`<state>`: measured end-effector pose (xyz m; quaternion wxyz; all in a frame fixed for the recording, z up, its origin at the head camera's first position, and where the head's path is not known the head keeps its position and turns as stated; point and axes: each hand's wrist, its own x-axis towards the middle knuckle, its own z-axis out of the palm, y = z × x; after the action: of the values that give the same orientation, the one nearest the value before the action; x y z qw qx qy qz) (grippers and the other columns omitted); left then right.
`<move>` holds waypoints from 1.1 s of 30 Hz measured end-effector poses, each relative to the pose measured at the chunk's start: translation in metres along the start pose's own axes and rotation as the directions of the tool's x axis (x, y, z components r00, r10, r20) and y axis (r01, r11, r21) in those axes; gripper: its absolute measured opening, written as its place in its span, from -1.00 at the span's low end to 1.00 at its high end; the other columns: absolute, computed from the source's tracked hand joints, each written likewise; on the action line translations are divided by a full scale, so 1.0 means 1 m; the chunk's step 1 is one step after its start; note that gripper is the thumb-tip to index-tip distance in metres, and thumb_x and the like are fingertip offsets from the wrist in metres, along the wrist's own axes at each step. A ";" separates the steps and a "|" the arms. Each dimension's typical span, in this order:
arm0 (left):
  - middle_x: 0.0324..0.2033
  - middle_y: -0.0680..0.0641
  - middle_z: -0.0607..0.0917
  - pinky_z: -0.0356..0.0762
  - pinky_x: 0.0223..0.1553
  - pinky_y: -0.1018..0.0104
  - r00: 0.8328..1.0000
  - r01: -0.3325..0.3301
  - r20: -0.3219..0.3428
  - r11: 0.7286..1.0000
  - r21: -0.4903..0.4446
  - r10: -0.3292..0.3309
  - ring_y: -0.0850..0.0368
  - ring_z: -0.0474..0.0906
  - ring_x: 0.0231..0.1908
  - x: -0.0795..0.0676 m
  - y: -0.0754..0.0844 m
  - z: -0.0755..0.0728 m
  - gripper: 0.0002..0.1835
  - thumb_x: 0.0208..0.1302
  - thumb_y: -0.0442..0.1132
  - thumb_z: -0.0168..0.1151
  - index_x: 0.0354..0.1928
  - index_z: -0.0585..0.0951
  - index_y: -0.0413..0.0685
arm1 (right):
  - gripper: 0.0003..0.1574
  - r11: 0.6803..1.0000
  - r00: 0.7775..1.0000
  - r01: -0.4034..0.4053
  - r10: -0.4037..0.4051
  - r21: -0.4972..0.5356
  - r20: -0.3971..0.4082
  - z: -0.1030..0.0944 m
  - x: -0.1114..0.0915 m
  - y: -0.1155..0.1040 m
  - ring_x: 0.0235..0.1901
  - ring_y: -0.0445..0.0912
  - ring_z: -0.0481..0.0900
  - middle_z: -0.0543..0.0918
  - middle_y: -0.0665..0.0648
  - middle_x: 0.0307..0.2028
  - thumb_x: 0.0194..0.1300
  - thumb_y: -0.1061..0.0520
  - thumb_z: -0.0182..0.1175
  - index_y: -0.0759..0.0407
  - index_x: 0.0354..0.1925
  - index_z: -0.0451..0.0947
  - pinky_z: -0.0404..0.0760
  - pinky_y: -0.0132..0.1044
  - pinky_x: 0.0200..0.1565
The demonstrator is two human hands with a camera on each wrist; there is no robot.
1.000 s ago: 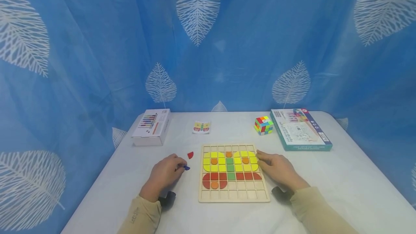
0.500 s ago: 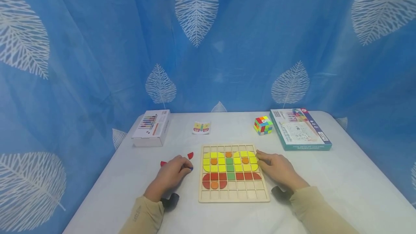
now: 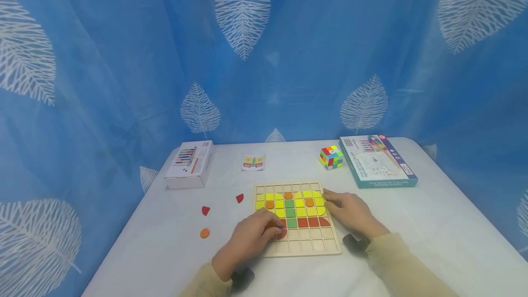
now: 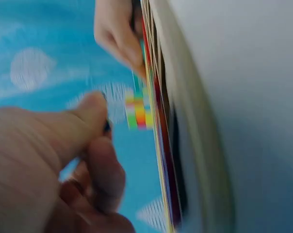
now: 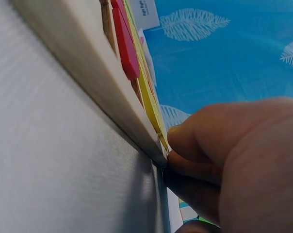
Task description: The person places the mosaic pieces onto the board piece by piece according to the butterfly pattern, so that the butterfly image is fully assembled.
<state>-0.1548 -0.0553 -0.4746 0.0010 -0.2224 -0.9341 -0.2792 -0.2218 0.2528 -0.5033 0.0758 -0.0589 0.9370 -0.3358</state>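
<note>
Over the lower left of the wooden grid board (image 3: 317, 245), my left hand (image 3: 252, 235) pinches a small blue piece (image 3: 282, 228) between thumb and fingertips. Only a sliver of that piece shows, so its shape is hidden. Yellow, green, red and orange pieces fill part of the board's grid, and the left hand covers some of them. My right hand (image 3: 350, 212) holds the board's right edge, its thumb (image 5: 185, 138) by the top rim and its fingers against the side. A red quarter-round piece (image 5: 124, 43) shows in the grid in the right wrist view.
Two loose red pieces (image 3: 239, 198) and an orange disc (image 3: 205, 233) lie left of the board. Behind it are a pattern card (image 3: 253, 162), a puzzle cube (image 3: 331, 157), a white box (image 3: 189, 164) and a teal-edged box (image 3: 377, 162).
My left hand has carried the blue piece rightward from the table to over the board, uncovering a red piece and the orange disc. The right hand has stayed at the board's edge.
</note>
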 end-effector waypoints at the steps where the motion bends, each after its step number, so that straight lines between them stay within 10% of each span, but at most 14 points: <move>1: -0.25 0.31 0.61 0.53 -0.18 0.37 1.000 0.000 0.004 1.000 -0.006 0.000 0.40 0.48 -0.29 0.001 0.004 0.004 -0.94 0.37 -0.05 0.37 -0.16 0.70 0.30 | -0.28 1.000 1.000 0.001 -0.001 0.002 0.000 0.000 0.000 0.000 0.54 0.26 0.17 0.37 -0.06 0.50 0.47 -0.27 0.16 -0.09 0.47 0.41 0.18 0.37 0.41; 23: -0.26 0.31 0.73 0.52 -0.28 0.52 0.983 -0.174 -0.004 0.945 0.278 0.183 0.45 0.60 -0.29 0.008 0.020 0.031 -0.83 0.28 -0.03 0.47 -0.10 0.84 0.34 | -0.31 1.000 1.000 0.000 0.000 0.000 -0.015 0.000 -0.001 -0.002 0.53 0.29 0.18 0.38 -0.04 0.49 0.48 -0.23 0.16 -0.07 0.46 0.43 0.18 0.38 0.40; 33: -0.37 0.27 0.66 0.27 -0.50 0.56 0.983 -0.099 -0.126 0.959 0.267 0.136 0.47 0.48 -0.44 0.014 0.019 0.035 -0.89 0.24 -0.04 0.49 -0.20 0.86 0.34 | -0.33 1.000 1.000 0.013 -0.013 -0.017 -0.020 0.000 0.000 -0.002 0.52 0.27 0.18 0.39 -0.05 0.48 0.47 -0.21 0.17 -0.05 0.44 0.45 0.19 0.35 0.41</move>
<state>-0.1551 -0.0171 -0.4919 0.1139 -0.2550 -0.9452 -0.1693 -0.2219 0.2512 -0.5026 0.0635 -0.0623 0.9402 -0.3288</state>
